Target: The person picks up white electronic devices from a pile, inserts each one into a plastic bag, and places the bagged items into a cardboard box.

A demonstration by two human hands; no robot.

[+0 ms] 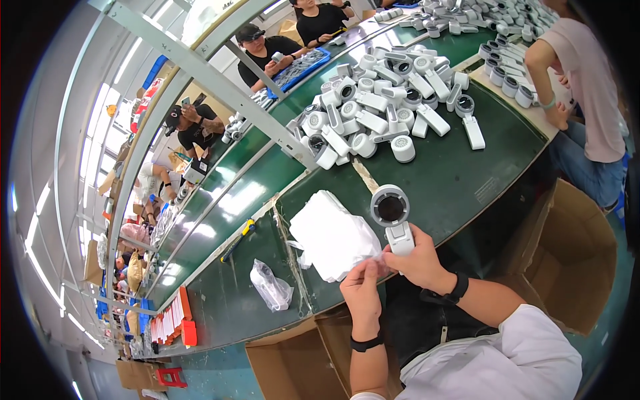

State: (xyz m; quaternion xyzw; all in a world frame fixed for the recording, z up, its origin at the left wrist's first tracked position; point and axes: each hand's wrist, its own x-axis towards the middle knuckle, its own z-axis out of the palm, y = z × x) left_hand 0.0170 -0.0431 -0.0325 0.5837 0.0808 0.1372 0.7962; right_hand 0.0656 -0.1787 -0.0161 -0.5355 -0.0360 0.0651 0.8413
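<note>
My right hand (421, 261) is wrapped round the white handle of a device that looks like a handheld fan (400, 238). Its round head, with a grey ring and dark centre, points away from me. My left hand (363, 293) pinches the edge of a thin, see-through plastic bag (382, 265), close to the fingers of the right. Just beyond the left hand lies a stack of white plastic bags (331, 235) on the green table. How far the pinched bag is separate from that stack, I cannot tell.
A big pile of similar white devices (373, 107) covers the table's far part. To the left are a wrapped device (271, 287), a yellow-black cutter (248, 228) and orange-white boxes (172, 320). Cardboard boxes (567, 247) stand below the table edge. A co-worker (590, 93) is at right.
</note>
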